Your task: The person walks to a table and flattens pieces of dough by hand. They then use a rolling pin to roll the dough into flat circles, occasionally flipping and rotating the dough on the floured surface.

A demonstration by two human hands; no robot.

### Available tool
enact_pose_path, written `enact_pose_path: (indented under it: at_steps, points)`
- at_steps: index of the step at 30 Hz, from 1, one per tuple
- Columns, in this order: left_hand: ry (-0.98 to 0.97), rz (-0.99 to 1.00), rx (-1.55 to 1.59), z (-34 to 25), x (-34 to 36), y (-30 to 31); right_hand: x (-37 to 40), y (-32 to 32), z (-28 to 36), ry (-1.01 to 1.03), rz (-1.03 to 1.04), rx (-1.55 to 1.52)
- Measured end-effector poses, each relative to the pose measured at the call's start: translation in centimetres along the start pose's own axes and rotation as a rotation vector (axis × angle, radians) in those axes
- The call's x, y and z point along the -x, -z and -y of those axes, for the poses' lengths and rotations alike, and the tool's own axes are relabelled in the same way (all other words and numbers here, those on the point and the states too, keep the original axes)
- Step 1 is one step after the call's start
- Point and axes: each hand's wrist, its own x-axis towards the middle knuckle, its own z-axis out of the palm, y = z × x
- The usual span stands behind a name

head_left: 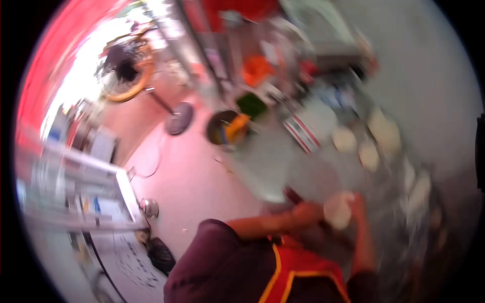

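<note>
Off-white: best to support the disc [337,211] evenly, seemingly grasped at its edge by the right hand [357,206]; cannot tell the blurred left hand [306,215] grip beside it.

Grey wall [424,65], pink-tinged floor [192,182], yellow-rimmed standing fan [126,70], white-framed glass case [128,189], bright light [76,76] at upper left
</note>
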Motion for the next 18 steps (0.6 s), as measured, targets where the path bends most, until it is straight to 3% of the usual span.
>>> enact_pose_path:
  at_steps: [1, 3, 5, 8, 12, 15, 18]
  points:
    - [-0.006, -0.016, 0.014, 0.5, -0.1, 0.4, 1.5, 3.5, 2.9, -0.258, 0.129, 0.165]
    - [-0.027, -0.011, 0.015, 1.1, -1.2, 1.1, 7.6, 4.5, 2.6, -0.433, -0.001, -0.179]
    - [-0.104, 0.039, -0.12, 1.5, -2.8, 3.9, 11.8, 8.5, 8.5, -0.67, 0.014, -0.104]
    - [-0.134, -0.036, -0.162, 1.9, -4.5, 4.0, 19.3, 8.1, 10.1, -0.526, -0.315, 0.183]
    - [-0.032, 0.035, -0.189, 1.9, -4.5, 2.2, 23.0, 5.2, 10.6, -0.59, -0.356, 0.378]
    - [0.043, 0.204, -0.301, 2.3, -6.6, 1.3, 21.1, 5.4, 9.7, -0.609, -0.451, 0.307]
    - [0.037, 0.24, -0.369, 3.1, -12.2, 0.3, 17.1, 7.5, 7.1, -0.709, -0.357, 0.401]
